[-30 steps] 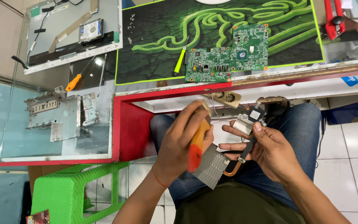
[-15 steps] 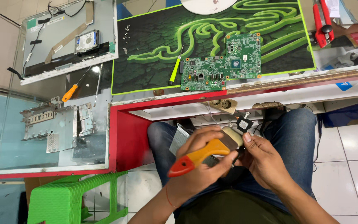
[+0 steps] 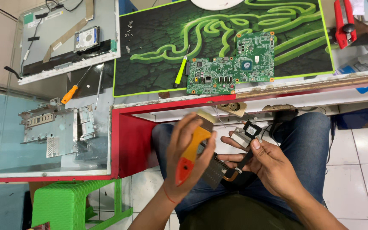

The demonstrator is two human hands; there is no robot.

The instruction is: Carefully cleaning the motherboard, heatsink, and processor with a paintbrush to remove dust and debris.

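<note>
My left hand (image 3: 189, 155) grips a paintbrush with an orange handle (image 3: 188, 158), its bristles up near the desk edge. My right hand (image 3: 270, 164) holds a black heatsink with a copper pipe (image 3: 231, 168) over my lap; its finned block sits under the brush. A green circuit board (image 3: 231, 64) lies on the black and green desk mat (image 3: 158, 47) above my hands.
A yellow-green screwdriver (image 3: 179, 72) lies on the mat. An orange-handled screwdriver (image 3: 71, 93), a metal bracket (image 3: 58, 127) and an opened monitor back (image 3: 64, 38) rest on the glass counter at left. A green plastic stool (image 3: 71, 204) stands below. A red tool (image 3: 345, 21) is at top right.
My left hand has swung the brush from pointing down to lying across the heatsink, then lifted it upright again. The heatsink stays in my right hand.
</note>
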